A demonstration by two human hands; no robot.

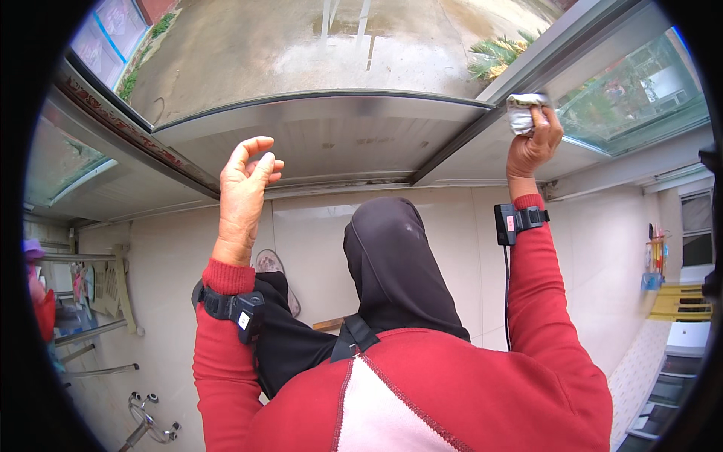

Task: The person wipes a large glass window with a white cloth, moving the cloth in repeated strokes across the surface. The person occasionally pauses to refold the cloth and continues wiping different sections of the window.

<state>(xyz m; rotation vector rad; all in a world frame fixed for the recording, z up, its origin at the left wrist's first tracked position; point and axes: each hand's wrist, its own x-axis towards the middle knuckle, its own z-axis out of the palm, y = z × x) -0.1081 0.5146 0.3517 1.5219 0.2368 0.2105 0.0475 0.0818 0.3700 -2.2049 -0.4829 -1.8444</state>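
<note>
A folded, whitish cloth is pinched between the thumb and fingers of my right hand. It rests against the metal upright of a glazed door frame. My left hand is raised with nothing in it, its fingers loosely bent and apart from the thumb. Beyond that hand lies the lower metal panel of the door, with faint smudges on it. Right of the upright is a glass pane showing plants and reflections.
A wet concrete yard and a spiky-leaved plant lie outside. Pale floor tiles run under my legs. At left stand a metal-tubed rack and a wheeled chrome base. A yellow chair is at right.
</note>
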